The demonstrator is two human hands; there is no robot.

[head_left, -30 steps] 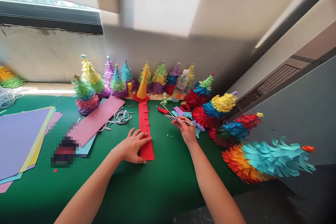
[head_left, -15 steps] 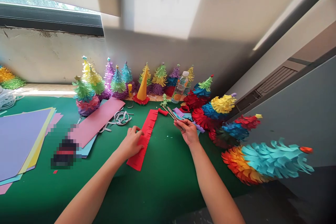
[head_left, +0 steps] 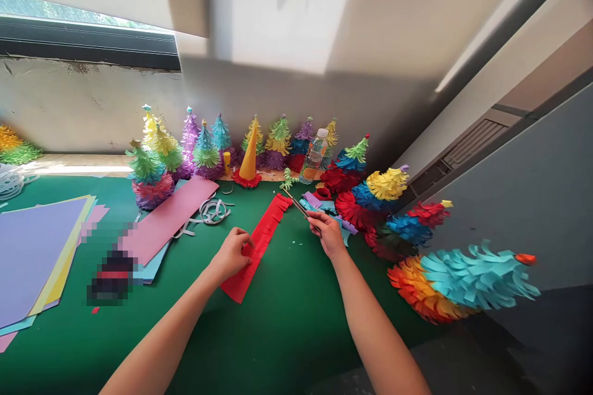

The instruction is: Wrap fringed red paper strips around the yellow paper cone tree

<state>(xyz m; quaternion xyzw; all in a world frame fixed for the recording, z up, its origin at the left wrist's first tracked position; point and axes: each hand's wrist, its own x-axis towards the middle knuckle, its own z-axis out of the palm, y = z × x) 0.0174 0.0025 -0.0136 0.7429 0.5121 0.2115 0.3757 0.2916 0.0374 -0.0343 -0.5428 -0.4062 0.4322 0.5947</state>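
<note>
Red strip lies slantwise on green table, between both hands. Left hand: fingers bent, touching strip; whether pinching it, cannot tell. Right hand: narrow grip on thin tool, tip near strip's far end. 1 yellow cone stands beyond.

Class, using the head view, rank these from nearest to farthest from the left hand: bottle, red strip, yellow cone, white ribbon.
From the left hand:
1. Red strip: at the fingers, reaching off to the right.
2. White ribbon: beyond the hand, slightly left.
3. Yellow cone: farther back, slightly right.
4. Bottle: also at the back, well right.
</note>
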